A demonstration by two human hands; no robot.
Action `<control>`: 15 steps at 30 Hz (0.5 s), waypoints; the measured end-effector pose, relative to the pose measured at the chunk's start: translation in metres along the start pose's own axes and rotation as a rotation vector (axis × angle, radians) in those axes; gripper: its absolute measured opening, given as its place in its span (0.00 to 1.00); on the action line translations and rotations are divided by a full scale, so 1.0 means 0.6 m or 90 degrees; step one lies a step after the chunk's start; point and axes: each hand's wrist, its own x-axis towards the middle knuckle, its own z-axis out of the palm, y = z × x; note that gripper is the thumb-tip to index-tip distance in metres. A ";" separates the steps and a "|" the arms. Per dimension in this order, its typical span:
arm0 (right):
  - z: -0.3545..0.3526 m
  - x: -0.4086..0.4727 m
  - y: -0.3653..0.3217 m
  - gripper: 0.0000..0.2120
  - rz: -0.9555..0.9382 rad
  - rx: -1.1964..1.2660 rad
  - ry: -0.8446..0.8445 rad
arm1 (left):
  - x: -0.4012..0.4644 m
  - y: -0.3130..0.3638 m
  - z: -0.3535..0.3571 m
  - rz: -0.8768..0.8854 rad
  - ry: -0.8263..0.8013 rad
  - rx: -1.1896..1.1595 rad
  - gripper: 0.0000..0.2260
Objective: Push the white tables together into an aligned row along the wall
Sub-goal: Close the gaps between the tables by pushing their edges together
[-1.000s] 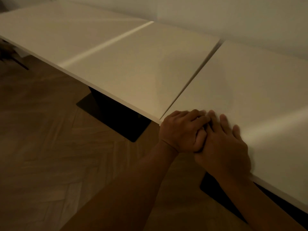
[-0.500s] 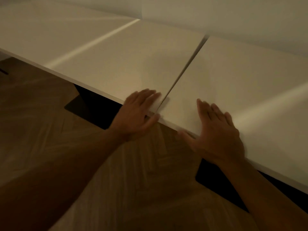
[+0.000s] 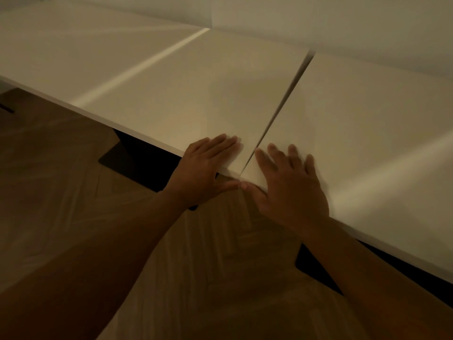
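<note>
Three white tables stand in a row against the wall: a left table (image 3: 73, 52), a middle table (image 3: 196, 94) and a right table (image 3: 367, 114). A narrow dark gap (image 3: 286, 99) runs between the middle and right tabletops, wider at the wall end. My left hand (image 3: 203, 168) lies flat on the near corner of the middle table, thumb under its front edge. My right hand (image 3: 289, 190) lies flat on the near corner of the right table, thumb along its edge. The two thumbs nearly touch below the gap.
Black table bases (image 3: 137, 155) (image 3: 316, 268) stand on the herringbone wood floor (image 3: 73, 192) under the tabletops. A pale wall (image 3: 318, 20) runs behind the row. The left and middle tables meet at a bright seam (image 3: 157, 60).
My hands were stacked together on the right table's corner a second ago. They have split, one onto each tabletop, and the right hand has moved closer to the gap.
</note>
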 end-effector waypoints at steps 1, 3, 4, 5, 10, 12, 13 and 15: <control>0.002 0.001 0.000 0.39 -0.001 -0.001 -0.001 | 0.000 -0.002 0.004 -0.003 0.011 -0.006 0.40; 0.005 0.002 -0.001 0.38 -0.001 0.003 0.000 | -0.001 -0.005 0.007 -0.008 0.021 -0.023 0.39; 0.005 0.003 -0.001 0.38 -0.002 0.007 0.002 | 0.000 -0.005 0.008 -0.009 0.025 -0.029 0.39; 0.005 0.004 0.000 0.38 -0.002 0.013 0.002 | 0.001 -0.005 0.009 -0.009 0.032 -0.035 0.39; -0.002 0.008 0.003 0.37 -0.001 0.045 0.003 | 0.000 -0.002 0.009 -0.027 0.058 -0.057 0.37; -0.005 0.010 0.005 0.37 0.005 0.063 0.001 | 0.002 0.002 0.009 -0.029 0.056 -0.057 0.37; -0.006 0.009 0.004 0.37 0.005 0.074 -0.001 | 0.003 0.002 0.006 -0.029 0.047 -0.055 0.37; -0.007 0.007 0.003 0.37 0.015 0.097 0.004 | 0.005 0.005 0.002 -0.025 0.038 -0.051 0.37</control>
